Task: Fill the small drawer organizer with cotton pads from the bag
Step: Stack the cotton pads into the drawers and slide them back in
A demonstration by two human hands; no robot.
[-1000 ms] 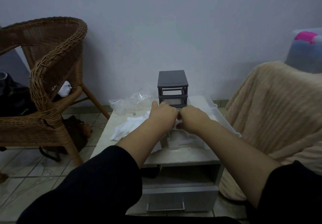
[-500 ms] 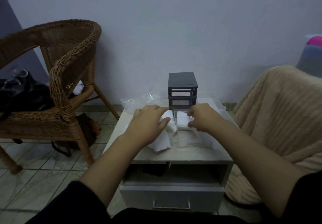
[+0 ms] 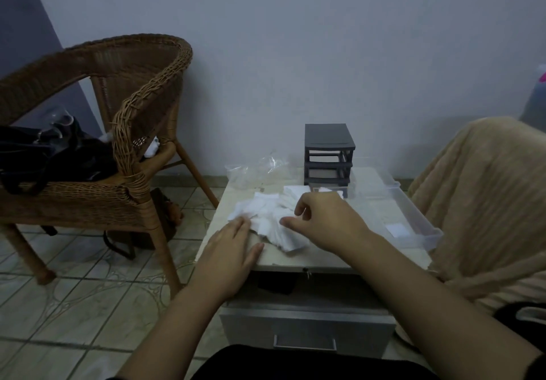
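Plainly, the left hand [image 3: 233,254] lies flat with straight fingers at the near left edge of the low table [image 3: 334,257], its fingertips touching the edge of the loose heap of white cotton pads [image 3: 266,217]. The right hand [image 3: 326,221] is over the right side of the heap with fingers loosely curled and the thumb reaching left onto a pad; whether it grips one cannot be told. The dark grey drawer organizer [image 3: 329,149] stands at the far edge of the table, well behind the heap, with the crumpled clear bag [image 3: 254,169] to its left. A clear tray [image 3: 425,227] takes up the right side. Bare tabletop shows along the near edge. A wicker chair [image 3: 127,131] stands close on the left, and a beige blanket [image 3: 487,202] on the right.
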